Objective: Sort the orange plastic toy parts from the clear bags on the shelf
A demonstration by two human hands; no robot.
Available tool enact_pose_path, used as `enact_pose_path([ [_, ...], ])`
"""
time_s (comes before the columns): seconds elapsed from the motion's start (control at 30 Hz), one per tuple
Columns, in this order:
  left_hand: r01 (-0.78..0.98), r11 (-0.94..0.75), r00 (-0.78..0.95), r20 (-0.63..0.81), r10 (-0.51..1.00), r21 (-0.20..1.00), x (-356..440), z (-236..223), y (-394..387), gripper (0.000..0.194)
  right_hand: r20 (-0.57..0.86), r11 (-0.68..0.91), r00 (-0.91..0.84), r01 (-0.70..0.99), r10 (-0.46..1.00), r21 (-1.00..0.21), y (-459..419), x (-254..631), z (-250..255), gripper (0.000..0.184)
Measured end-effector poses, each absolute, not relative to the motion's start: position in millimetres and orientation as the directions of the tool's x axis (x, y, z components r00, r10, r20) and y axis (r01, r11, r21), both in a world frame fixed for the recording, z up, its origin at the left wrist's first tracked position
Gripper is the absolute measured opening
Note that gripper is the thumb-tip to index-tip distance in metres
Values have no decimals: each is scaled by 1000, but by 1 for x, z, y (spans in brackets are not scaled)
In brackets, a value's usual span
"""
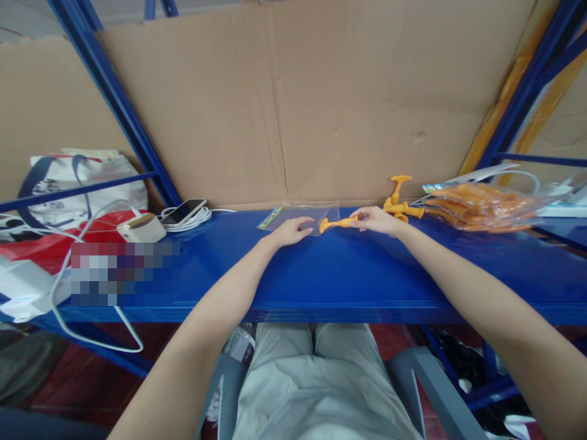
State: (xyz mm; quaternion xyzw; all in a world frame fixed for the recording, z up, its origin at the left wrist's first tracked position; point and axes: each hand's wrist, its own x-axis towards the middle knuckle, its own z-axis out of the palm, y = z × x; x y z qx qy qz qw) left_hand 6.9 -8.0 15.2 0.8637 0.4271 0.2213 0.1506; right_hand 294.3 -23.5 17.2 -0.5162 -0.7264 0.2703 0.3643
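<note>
While the left hand (291,231) arches (unclosed), the right hand (376,221) pinches an orange piece (337,223).

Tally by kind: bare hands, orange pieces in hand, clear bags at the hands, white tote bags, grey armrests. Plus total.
Left hand, right hand: 2
Held orange piece: 1
Clear bag at the hands: 1
White tote bag: 1
Grey armrests: 2
Total: 7
Not counted: loose orange pieces and bagged orange pieces; they overlap.
</note>
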Motion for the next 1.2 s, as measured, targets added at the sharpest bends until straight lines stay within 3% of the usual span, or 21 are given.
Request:
enact_pose_path([
  [0.2,617,-741,696,254,671,267,24,10,-15,44,260,319,-184,537,948,-781,-26,292,20,26],
  [0.63,645,-763,706,352,614,39,45,9,-33,41,285,337,-179,506,942,-794,-29,287,24,31],
  [0.83,577,-816,760,343,553,35,50,13,-44,45,277,345,-213,445,937,-826,-32,275,23,31],
  [1.03,493,-865,793,358,492,98,48,14,-41,50,211,294,-249,367,945,-883,-37,258,19,18],
  [1.2,699,-678,515,497,698,228,26,18,-15,51,153,216,-201,341,968,-915,-35,254,14,17],
])
